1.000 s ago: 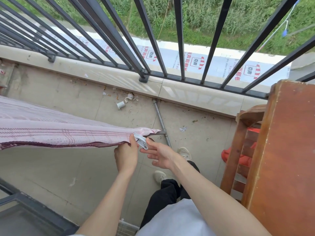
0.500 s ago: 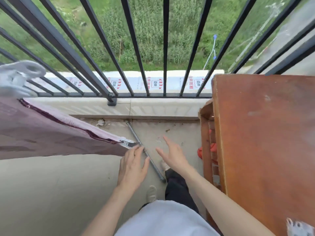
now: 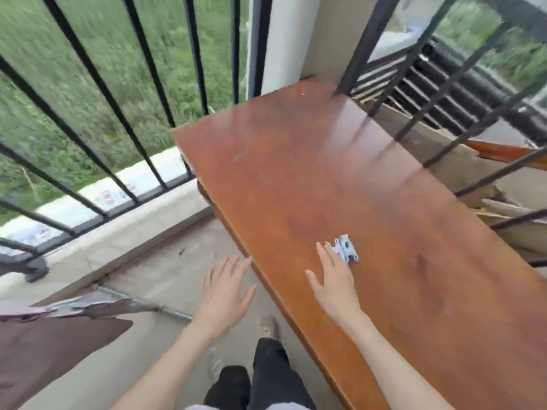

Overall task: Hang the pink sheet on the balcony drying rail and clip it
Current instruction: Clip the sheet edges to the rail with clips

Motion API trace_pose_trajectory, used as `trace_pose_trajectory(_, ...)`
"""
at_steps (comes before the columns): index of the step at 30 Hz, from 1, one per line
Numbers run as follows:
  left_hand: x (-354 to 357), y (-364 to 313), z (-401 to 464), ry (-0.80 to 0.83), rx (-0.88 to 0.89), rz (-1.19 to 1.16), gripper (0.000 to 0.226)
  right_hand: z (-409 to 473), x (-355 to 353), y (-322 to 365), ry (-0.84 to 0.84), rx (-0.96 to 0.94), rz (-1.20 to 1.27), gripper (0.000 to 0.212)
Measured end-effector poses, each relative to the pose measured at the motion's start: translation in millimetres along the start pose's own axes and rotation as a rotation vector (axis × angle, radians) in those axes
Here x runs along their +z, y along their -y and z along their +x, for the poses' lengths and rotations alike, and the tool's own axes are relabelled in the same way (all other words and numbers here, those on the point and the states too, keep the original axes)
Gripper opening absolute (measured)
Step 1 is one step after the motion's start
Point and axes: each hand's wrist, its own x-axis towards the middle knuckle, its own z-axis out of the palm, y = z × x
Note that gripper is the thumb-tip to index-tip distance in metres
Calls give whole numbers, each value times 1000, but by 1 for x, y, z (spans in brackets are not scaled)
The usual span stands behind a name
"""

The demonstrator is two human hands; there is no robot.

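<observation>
Both hands are spread and hold nothing; right hand reaches the small, stiff, light clip, centre-right; pinch its handles.

No legible text for you here.

You see small red and dark printed marks on the white sheeting beyond the black railing, far left, but motion blur smears them past reading. The clip on the wooden tabletop, right, shows you no marking that can be made out.
</observation>
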Motion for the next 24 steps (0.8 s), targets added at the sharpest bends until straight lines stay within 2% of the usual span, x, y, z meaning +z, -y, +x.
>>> trace_pose_trajectory(3, 14, -50, 26, 34, 152, -16, 53, 4, -15, -47, -84, 97, 32, 50)
trace_pose_trajectory(6, 34, -91, 60, 108, 228, 64, 53, 24, -23, -82, -122, 211, 105, 43)
trace_pose_trajectory(11, 62, -138, 106, 67, 365, 111, 68, 61, -22, -109, -94, 178, 86, 49)
trace_pose_trajectory(14, 73, -150, 123, 65, 427, 139, 75, 71, -14, -114, -34, 143, 143, 42)
trace_pose_trajectory(18, 82, -156, 135, 86, 424, 127, 66, 82, -15, -120, 7, 177, 339, 32)
trace_pose_trajectory(24, 85, -149, 132, -25, 437, 204, 38, 84, -18, -119, 19, 205, 298, 29)
